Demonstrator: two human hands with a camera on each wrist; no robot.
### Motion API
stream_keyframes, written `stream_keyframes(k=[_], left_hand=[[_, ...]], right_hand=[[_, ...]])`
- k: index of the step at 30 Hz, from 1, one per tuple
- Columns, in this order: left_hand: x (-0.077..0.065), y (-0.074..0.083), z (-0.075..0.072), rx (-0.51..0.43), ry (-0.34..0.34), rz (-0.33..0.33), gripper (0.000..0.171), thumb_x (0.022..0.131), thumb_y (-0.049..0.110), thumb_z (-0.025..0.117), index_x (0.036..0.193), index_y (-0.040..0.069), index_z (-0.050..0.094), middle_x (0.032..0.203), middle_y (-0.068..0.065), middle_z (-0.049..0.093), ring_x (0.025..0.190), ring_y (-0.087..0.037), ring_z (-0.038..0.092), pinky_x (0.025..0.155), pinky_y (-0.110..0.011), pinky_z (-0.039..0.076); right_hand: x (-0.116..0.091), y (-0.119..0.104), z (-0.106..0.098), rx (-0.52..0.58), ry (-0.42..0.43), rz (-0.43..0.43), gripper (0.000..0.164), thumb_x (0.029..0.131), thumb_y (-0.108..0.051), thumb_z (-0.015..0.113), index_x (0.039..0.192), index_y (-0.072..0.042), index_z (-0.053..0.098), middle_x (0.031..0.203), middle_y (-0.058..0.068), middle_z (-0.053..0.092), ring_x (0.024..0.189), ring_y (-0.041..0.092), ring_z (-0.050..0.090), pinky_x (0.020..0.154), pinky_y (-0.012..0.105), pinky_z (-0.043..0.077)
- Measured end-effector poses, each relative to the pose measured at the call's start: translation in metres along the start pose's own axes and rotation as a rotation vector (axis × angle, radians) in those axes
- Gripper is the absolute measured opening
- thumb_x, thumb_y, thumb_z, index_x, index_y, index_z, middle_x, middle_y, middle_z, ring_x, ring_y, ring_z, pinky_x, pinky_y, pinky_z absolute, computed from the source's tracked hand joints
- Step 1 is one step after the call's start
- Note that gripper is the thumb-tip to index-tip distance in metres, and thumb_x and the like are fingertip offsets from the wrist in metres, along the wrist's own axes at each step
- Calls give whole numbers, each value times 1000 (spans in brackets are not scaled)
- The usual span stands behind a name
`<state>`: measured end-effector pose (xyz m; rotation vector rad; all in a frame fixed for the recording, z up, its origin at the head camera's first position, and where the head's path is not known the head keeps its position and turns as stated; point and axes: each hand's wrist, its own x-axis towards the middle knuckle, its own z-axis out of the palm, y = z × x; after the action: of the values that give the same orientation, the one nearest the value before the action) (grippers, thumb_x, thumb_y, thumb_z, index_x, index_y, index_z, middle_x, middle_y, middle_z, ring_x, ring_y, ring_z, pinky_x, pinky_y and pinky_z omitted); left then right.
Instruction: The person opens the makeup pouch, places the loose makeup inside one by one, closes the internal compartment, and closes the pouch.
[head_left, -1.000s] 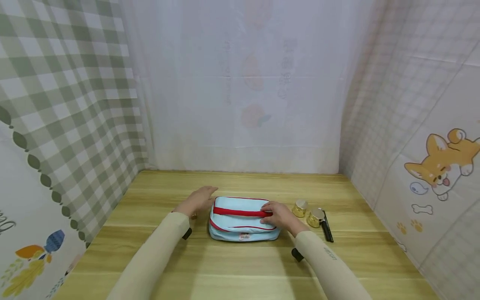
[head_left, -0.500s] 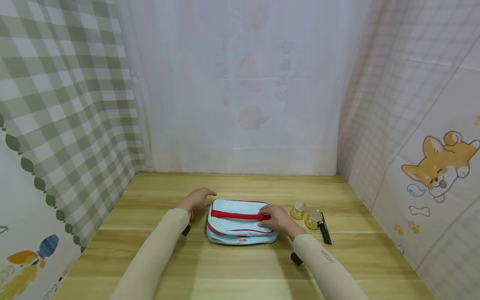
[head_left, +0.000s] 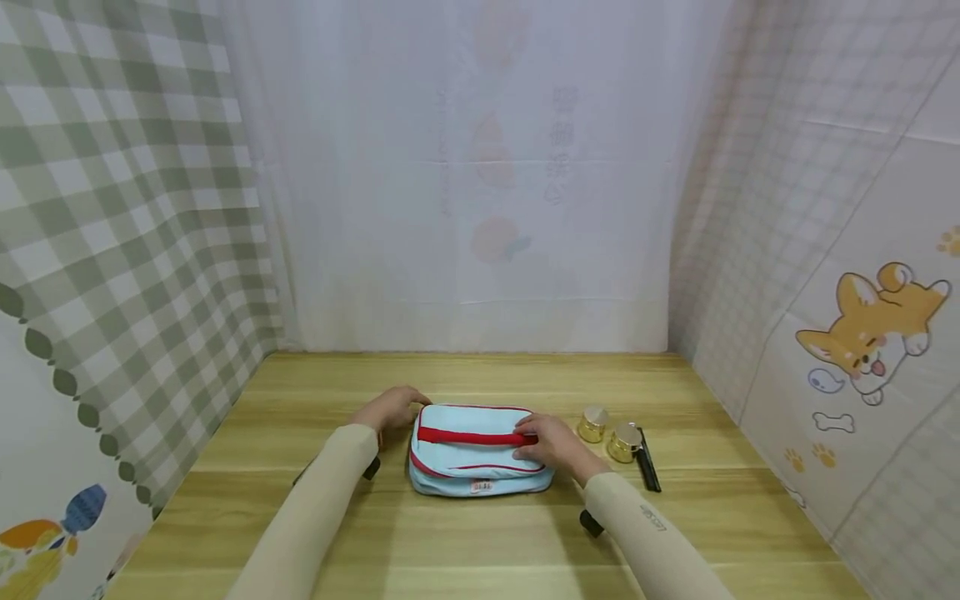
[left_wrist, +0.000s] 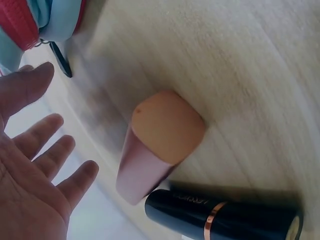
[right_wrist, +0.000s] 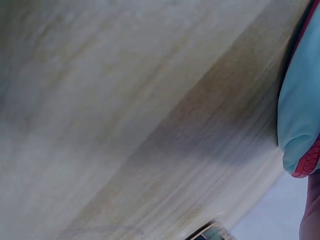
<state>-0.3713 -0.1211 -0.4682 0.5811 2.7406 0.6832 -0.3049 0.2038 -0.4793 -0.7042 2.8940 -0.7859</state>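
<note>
A light blue zippered pouch [head_left: 480, 467] with red piping and a red carry strap [head_left: 465, 437] lies on the table before me. My right hand [head_left: 555, 442] rests over its right end, fingers beside the strap's end. At the pouch's back left corner is my left hand [head_left: 390, 407], its fingers loosely spread with nothing in them. The left wrist view shows the thumb just below a dark zipper pull [left_wrist: 61, 60] hanging from the pouch. Near that hand stands a pink tube with an orange-tan end [left_wrist: 170, 127], and a black lipstick tube [left_wrist: 225, 215] with a copper band lies beside it.
Two gold-lidded jars [head_left: 592, 423] [head_left: 624, 442] stand right of the pouch, with a slim black item [head_left: 648, 462] lying beside them. Hanging cloths enclose the wood-grain table [head_left: 465, 550] at the back [head_left: 465, 325] and both sides.
My left hand has drawn in toward the pouch's back left corner, its fingers dipping lower. The right hand stays on the pouch's right end. The whole view has shifted slightly.
</note>
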Motion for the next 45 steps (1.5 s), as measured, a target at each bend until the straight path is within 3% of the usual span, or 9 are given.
stream_keyframes(k=[14,22,29,33,37,41,45], left_hand=[[-1,-3,1,-1,4,9,30,95,0,54,117,8,72,122,-9,66,122,-32,54,104,-50,42],[2,-9,-1,-109,-36,-2,28,94,4,58,116,12,73,122,-5,64,117,-26,53,105,-49,39],[6,-10,-3,-114,-50,30,27,88,-3,56,102,11,75,104,-2,65,94,-22,51,90,-40,44],[5,-7,-1,-106,-42,27,25,89,1,58,106,8,75,117,-10,64,112,-30,54,101,-46,42],[7,-9,2,-56,-31,48,26,91,3,57,111,5,74,135,-23,54,131,-42,43,110,-53,33],[10,-12,3,-7,-2,108,26,90,-1,56,107,3,76,132,-27,54,129,-44,45,108,-53,35],[12,-13,4,7,19,140,26,88,-4,57,103,3,76,120,-21,62,117,-39,53,103,-50,42]], right_hand=[[1,-2,2,1,27,-13,29,85,-19,79,109,-2,74,117,12,67,114,34,60,99,50,44],[2,-4,2,5,26,-9,30,84,-19,80,109,-3,75,117,12,67,114,34,60,100,50,44],[2,-4,1,8,17,5,31,84,-20,80,109,-2,75,117,12,67,115,34,59,100,51,43],[1,-4,1,0,18,-5,31,85,-19,79,110,-2,74,117,13,67,115,35,59,100,52,43],[1,-2,1,-8,16,-6,32,85,-19,79,110,-1,74,118,14,67,115,35,59,100,51,43],[0,-1,1,-7,11,3,31,85,-20,79,111,-2,74,119,13,67,116,35,58,101,52,43],[0,-1,1,-14,11,7,31,85,-20,79,110,-2,74,118,12,67,115,34,59,100,51,43]])
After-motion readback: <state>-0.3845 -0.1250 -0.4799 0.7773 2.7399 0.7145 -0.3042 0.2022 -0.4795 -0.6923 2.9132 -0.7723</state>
